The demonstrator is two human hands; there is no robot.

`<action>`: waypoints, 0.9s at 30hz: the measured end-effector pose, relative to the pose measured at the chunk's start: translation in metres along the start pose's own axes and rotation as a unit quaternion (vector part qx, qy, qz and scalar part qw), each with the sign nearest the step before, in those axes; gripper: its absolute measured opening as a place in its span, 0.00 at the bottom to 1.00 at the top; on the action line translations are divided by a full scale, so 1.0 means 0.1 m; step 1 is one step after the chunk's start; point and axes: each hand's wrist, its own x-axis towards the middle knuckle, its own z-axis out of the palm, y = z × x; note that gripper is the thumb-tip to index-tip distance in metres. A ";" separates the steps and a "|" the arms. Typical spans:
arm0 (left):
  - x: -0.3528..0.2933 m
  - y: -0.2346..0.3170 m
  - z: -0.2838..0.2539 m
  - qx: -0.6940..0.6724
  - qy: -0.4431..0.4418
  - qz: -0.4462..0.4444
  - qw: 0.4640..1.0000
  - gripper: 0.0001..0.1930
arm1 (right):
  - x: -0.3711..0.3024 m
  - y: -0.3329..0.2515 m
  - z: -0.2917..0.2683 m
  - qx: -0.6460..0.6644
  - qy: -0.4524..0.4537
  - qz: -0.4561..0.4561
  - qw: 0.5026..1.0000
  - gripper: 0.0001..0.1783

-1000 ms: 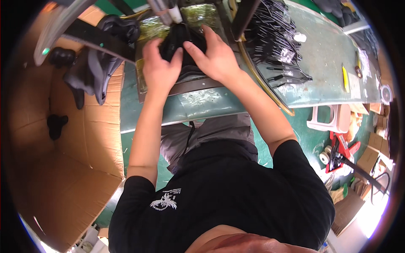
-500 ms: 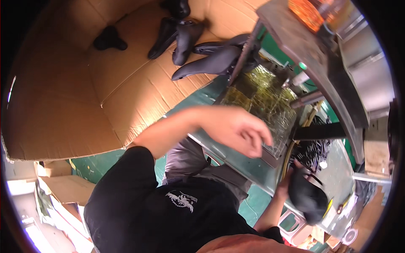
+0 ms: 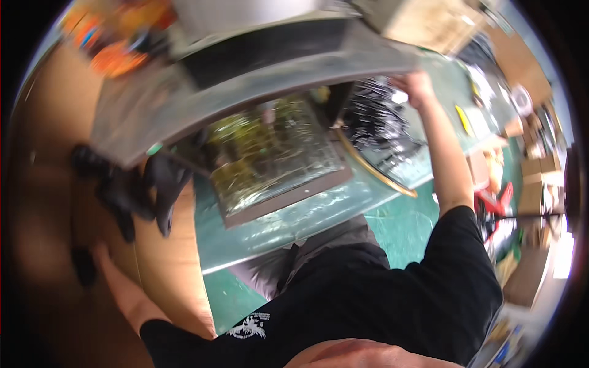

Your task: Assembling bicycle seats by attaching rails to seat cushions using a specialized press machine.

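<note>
At the far left, my left hand (image 3: 100, 250) reaches into the cardboard box, beside a black bicycle saddle (image 3: 83, 267) that it seems to touch. Shadow and blur hide how its fingers lie. More black saddles, one of them the long saddle (image 3: 164, 193), lie in the box close to that hand. My right arm stretches forward over the bench at the right. At its end my right hand (image 3: 417, 91) is bunched, fingers bent, at the edge of a pile of shiny black strips (image 3: 380, 119). Anything in those fingers is hidden.
A dark machine frame (image 3: 257, 92) arches over a film-wrapped plate (image 3: 276, 159) in front of me. The green bench (image 3: 257, 236) carries a yellowish curved strip (image 3: 377, 162) and a yellow-handled tool (image 3: 464, 121). Cardboard boxes (image 3: 535, 199) stand at the right.
The view has swung to the right. My left hand has gone from above the wrapped plate into the cardboard box. My right hand, which held a black saddle, has moved to the black strips without it.
</note>
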 end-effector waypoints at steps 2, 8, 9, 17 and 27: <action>0.16 0.15 -0.04 0.455 -0.036 0.040 0.889 0.37 | -0.55 -0.02 -0.09 -0.178 -0.029 -0.071 0.981 0.35; -0.08 0.15 -0.37 0.586 0.058 0.033 0.807 0.33 | -1.41 0.18 -0.77 -0.455 -0.058 -0.216 0.862 0.28; -0.21 0.10 -0.49 0.611 0.081 0.021 0.787 0.32 | -1.43 0.30 -0.88 -0.449 -0.060 -0.212 0.866 0.28; -1.32 -0.03 -0.76 0.465 0.118 0.069 0.875 0.19 | -1.37 0.75 -1.19 -0.605 -0.182 -0.195 0.750 0.31; -4.02 0.90 -0.39 -0.533 0.071 0.002 0.843 0.17 | -1.27 0.32 -1.19 -0.626 -0.247 -0.224 0.705 0.29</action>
